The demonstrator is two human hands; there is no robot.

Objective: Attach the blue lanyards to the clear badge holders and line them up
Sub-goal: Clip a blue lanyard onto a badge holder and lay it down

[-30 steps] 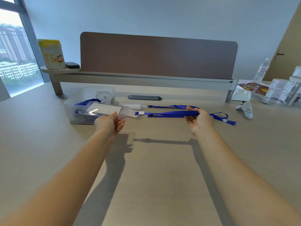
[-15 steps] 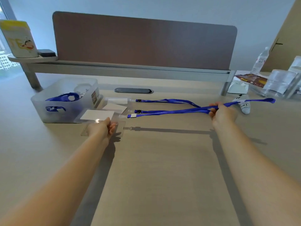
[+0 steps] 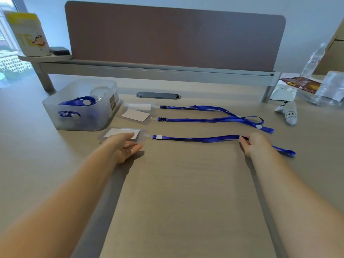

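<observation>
Three clear badge holders lie in a column on the desk, each joined to a blue lanyard that runs to the right. The nearest holder (image 3: 122, 133) lies flat under the fingers of my left hand (image 3: 125, 145), whose fingers are spread. Its lanyard (image 3: 197, 138) stretches along the desk, and my right hand (image 3: 254, 142) pinches the strap near its far end. The middle holder (image 3: 135, 115) with its lanyard (image 3: 204, 120) and the far holder (image 3: 138, 106) with its lanyard (image 3: 195, 108) lie behind, untouched.
A translucent bin (image 3: 81, 106) with more blue lanyards stands at the left. A white controller (image 3: 287, 112), packets and a water bottle (image 3: 312, 60) sit at the right. A brown divider screen (image 3: 175, 36) and a cable slot (image 3: 158, 95) run along the back.
Both hands have lowered the nearest holder and lanyard onto the desk. My left hand has loosened its grip and now rests open on the holder; the strap lies straight.
</observation>
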